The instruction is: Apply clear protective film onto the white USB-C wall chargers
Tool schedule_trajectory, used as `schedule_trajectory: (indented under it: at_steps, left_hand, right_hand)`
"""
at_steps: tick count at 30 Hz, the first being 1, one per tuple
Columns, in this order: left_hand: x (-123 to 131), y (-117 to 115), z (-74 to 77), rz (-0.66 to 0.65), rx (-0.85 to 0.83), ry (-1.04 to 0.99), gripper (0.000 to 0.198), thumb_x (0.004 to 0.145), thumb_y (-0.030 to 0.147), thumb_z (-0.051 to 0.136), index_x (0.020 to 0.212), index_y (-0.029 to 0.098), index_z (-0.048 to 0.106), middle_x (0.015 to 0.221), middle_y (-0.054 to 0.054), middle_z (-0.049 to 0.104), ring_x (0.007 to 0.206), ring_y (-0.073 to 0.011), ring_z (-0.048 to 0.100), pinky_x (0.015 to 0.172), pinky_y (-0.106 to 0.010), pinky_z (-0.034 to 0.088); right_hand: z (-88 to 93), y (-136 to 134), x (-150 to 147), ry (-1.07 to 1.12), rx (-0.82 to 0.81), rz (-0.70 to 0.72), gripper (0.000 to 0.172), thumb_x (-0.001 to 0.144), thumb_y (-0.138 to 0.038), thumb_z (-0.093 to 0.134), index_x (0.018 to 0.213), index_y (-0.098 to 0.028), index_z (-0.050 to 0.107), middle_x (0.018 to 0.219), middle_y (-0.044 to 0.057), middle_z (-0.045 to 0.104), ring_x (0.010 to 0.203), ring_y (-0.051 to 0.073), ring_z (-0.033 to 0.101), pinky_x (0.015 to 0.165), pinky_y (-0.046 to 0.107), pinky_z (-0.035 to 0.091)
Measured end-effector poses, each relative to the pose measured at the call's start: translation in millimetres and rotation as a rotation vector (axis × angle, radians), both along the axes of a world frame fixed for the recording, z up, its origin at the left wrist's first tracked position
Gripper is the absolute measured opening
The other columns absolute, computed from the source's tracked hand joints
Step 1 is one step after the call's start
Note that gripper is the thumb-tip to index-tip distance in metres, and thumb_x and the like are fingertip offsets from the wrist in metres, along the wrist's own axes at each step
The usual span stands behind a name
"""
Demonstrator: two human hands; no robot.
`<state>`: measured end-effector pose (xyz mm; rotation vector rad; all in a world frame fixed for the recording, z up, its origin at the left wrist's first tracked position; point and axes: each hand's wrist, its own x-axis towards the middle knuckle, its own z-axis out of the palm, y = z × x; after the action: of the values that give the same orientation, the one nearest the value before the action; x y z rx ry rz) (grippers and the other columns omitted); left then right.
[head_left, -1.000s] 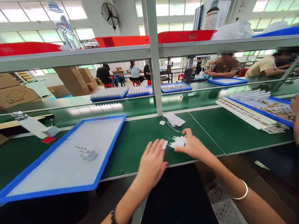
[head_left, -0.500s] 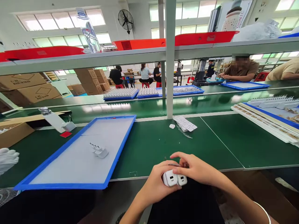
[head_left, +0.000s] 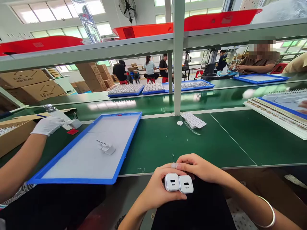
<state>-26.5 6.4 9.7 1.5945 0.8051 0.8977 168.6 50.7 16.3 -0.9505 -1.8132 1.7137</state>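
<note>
Two white charger plugs [head_left: 178, 183] sit side by side at the table's near edge, port faces toward me. My left hand [head_left: 158, 190] wraps under and around them, thumb below. My right hand [head_left: 199, 167] curls over their top from the right, fingertips pinched near a small clear bit. A few more white plugs [head_left: 106, 148] lie in the blue-rimmed tray [head_left: 72, 180] at left. A group of small white parts [head_left: 194, 120] and a single one [head_left: 179, 123] rest by the shelf post.
A co-worker's white-gloved hand [head_left: 49, 124] reaches in from the left beside a cardboard box [head_left: 11, 135]. Shelf post [head_left: 178, 64] stands mid-table. Stacked trays [head_left: 278, 108] lie far right. Other workers sit at benches behind.
My hands drew the white plugs from mid-table back to the near edge and now hold two together. A gloved co-worker's arm has come in at the left.
</note>
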Motion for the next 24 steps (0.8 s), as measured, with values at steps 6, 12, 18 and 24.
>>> schedule_trajectory:
  at_steps: [6,12,18,24]
  left_hand:
    - [3,-7,-17.2,0.173,-0.042,0.019,0.042,0.054,0.015,0.091,0.093,0.023,0.078,0.104,-0.006,0.071,0.089,-0.0211,0.068,0.075,-0.028,0.054]
    - [6,-4,-23.4,0.255,0.022,-0.029,0.041,0.061,0.015,0.088,0.1,0.024,0.077,0.111,-0.008,0.073,0.105,-0.0258,0.068,0.094,-0.038,0.055]
    - [4,-1,-27.5,0.324,0.149,0.037,0.04,0.066,0.017,0.087,0.104,0.022,0.075,0.114,-0.011,0.072,0.108,-0.027,0.068,0.097,-0.042,0.055]
    - [8,-2,-33.4,0.472,0.42,0.097,0.038,0.076,0.019,0.081,0.112,0.022,0.071,0.118,-0.011,0.07,0.11,-0.0241,0.068,0.097,-0.04,0.057]
  right_hand:
    - [-14.5,-10,0,-0.097,0.291,-0.159,0.032,0.094,-0.042,0.057,0.083,-0.018,0.075,0.077,0.004,0.073,0.068,0.018,0.062,0.062,0.028,0.044]
    - [-27.0,-13,2,-0.035,0.417,-0.422,0.021,0.09,-0.035,0.062,0.087,-0.026,0.081,0.082,0.003,0.078,0.071,0.022,0.069,0.07,0.033,0.052]
    - [-25.3,-11,6,0.141,0.169,-0.603,0.026,0.081,-0.043,0.073,0.09,-0.02,0.081,0.055,0.0,0.064,0.051,0.015,0.056,0.055,0.03,0.05]
    - [-12.5,-32,6,0.295,0.029,-0.568,0.033,0.081,-0.041,0.075,0.108,-0.021,0.071,0.057,-0.002,0.065,0.064,0.019,0.065,0.075,0.035,0.055]
